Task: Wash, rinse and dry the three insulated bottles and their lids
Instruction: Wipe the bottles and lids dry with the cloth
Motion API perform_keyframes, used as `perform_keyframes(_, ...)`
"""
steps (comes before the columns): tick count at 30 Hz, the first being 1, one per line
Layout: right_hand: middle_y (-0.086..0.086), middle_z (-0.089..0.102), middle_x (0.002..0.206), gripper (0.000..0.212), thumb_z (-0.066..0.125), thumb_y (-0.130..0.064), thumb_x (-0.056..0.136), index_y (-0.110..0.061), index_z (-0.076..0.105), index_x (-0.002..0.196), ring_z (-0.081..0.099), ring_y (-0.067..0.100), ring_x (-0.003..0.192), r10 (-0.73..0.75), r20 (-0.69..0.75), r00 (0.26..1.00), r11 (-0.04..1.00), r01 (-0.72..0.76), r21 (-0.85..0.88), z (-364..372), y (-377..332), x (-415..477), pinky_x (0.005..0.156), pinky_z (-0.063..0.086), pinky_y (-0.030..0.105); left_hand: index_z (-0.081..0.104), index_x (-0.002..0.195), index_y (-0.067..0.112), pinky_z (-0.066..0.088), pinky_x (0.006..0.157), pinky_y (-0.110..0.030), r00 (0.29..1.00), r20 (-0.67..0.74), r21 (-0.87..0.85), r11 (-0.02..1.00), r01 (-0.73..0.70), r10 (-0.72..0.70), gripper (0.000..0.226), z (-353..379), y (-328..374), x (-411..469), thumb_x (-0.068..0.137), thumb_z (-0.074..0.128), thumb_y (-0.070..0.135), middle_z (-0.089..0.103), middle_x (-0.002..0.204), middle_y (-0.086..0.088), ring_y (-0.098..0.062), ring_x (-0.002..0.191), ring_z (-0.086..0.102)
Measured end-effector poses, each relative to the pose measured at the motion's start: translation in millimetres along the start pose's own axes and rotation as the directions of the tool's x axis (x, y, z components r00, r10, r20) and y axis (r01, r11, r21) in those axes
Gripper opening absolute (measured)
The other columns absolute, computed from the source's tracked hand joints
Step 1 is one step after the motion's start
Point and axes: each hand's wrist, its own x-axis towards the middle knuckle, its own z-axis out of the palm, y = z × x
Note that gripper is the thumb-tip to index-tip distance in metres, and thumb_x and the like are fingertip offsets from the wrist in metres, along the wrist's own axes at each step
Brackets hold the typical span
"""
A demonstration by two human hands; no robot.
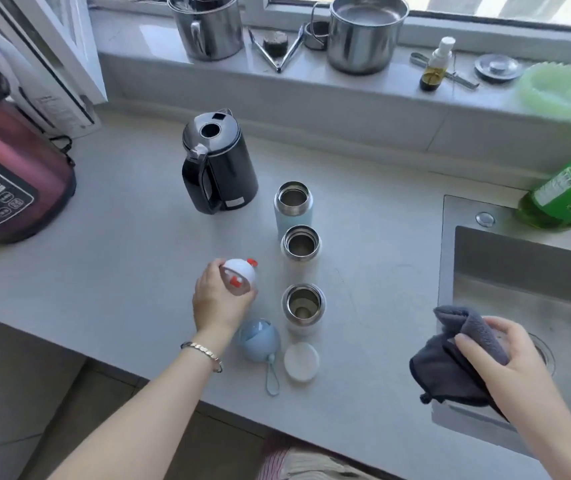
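left hand (220,301) grips white lid (240,273) | right hand (500,355) clutches grey cloth (450,370) | three open bottles (300,249) between hands

Only 1 view is given: the countertop (121,271) is seen closely from head height, forward and downward, the sink (519,289) at right, the windowsill (311,81) beyond

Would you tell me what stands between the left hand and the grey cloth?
Head view: the nearest open bottle stands between the left hand and grey cloth.
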Motion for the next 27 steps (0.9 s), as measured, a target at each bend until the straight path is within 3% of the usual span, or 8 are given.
perform_keyframes(4,0.008,0.058,0.080,0.021,0.062,-0.004,0.085,-0.007,0.049,0.101,0.054,0.020,0.071,0.108,-0.107,0.988,0.994,-0.111,-0.018,-7,16,4,0.056,0.036,0.029,0.052,0.115,0.015,0.045,0.086,-0.037,0.981,0.196,0.174,0.984,-0.026,-0.009,0.059,10,-28,4,0.064,0.080,0.025,0.060,0.114,-0.006,-0.030,0.108,0.053)
perform_keyframes(10,0.003,0.062,0.086,0.014,0.061,-0.003,0.085,-0.015,0.054,0.088,0.054,0.016,0.072,0.175,-0.114,0.978,0.984,-0.177,-0.009,-15,28,13,0.057,0.037,0.028,0.044,0.132,0.015,0.043,0.094,-0.037,0.934,0.352,0.166,0.986,0.001,-0.060,0.074,-4,-22,13,0.069,0.081,0.027,0.052,0.130,-0.009,-0.029,0.116,0.050)
perform_keyframes(14,0.001,0.064,0.083,0.016,0.061,-0.006,0.085,-0.021,0.056,0.082,0.057,0.018,0.073,0.105,-0.135,0.985,0.994,-0.108,-0.019,-29,27,27,0.055,0.038,0.028,0.051,0.129,0.009,0.035,0.102,-0.036,0.942,0.159,0.099,0.944,-0.314,0.297,0.052,-24,47,-5,0.081,0.069,0.015,0.050,0.134,-0.010,-0.025,0.124,0.044)
perform_keyframes(16,0.002,0.065,0.078,0.012,0.063,-0.009,0.085,-0.019,0.059,0.083,0.059,0.020,0.072,0.067,-0.135,0.989,0.998,-0.069,-0.013,-44,26,34,0.053,0.040,0.027,0.058,0.118,0.009,0.038,0.097,-0.029,0.848,0.094,-0.003,0.852,-0.523,0.521,0.038,-27,92,-23,0.081,0.067,0.010,0.056,0.121,-0.004,-0.016,0.115,0.048)
perform_keyframes(19,-0.001,0.067,0.063,0.002,0.063,-0.011,0.085,-0.013,0.063,0.085,0.060,0.008,0.056,0.014,-0.148,0.989,1.000,-0.013,0.011,-78,24,48,0.044,0.043,0.019,0.064,0.104,0.012,0.039,0.083,-0.019,0.664,0.141,-0.102,0.678,-0.728,0.734,0.029,-7,158,-50,0.081,0.056,0.027,0.057,0.098,0.010,-0.006,0.093,0.051)
perform_keyframes(21,0.000,0.068,0.068,0.004,0.064,-0.011,0.085,-0.011,0.064,0.089,0.060,0.006,0.058,-0.015,-0.178,0.984,1.000,0.017,0.009,-109,25,61,0.046,0.043,0.013,0.063,0.104,0.019,0.043,0.081,-0.022,0.604,0.385,-0.120,0.687,-0.716,0.697,0.025,25,196,-66,0.084,0.054,0.032,0.057,0.093,0.016,-0.003,0.088,0.054)
perform_keyframes(23,0.003,0.066,0.072,0.004,0.064,-0.010,0.085,-0.009,0.064,0.089,0.059,0.003,0.058,-0.042,-0.211,0.977,0.999,0.046,0.015,-144,28,77,0.045,0.041,0.009,0.060,0.105,0.024,0.045,0.084,-0.025,0.543,0.637,-0.050,0.732,-0.680,0.548,0.018,67,228,-81,0.088,0.056,0.029,0.058,0.092,0.016,-0.005,0.089,0.057)
perform_keyframes(27,-0.001,0.067,0.074,0.007,0.067,-0.015,0.082,-0.020,0.063,0.080,0.061,0.005,0.065,-0.106,-0.260,0.960,0.994,0.096,-0.052,-218,32,120,0.057,0.045,0.018,0.058,0.106,0.024,0.047,0.082,-0.027,0.487,0.784,0.129,0.666,-0.734,0.385,0.019,151,284,-109,0.090,0.049,0.030,0.062,0.101,0.010,-0.015,0.096,0.058)
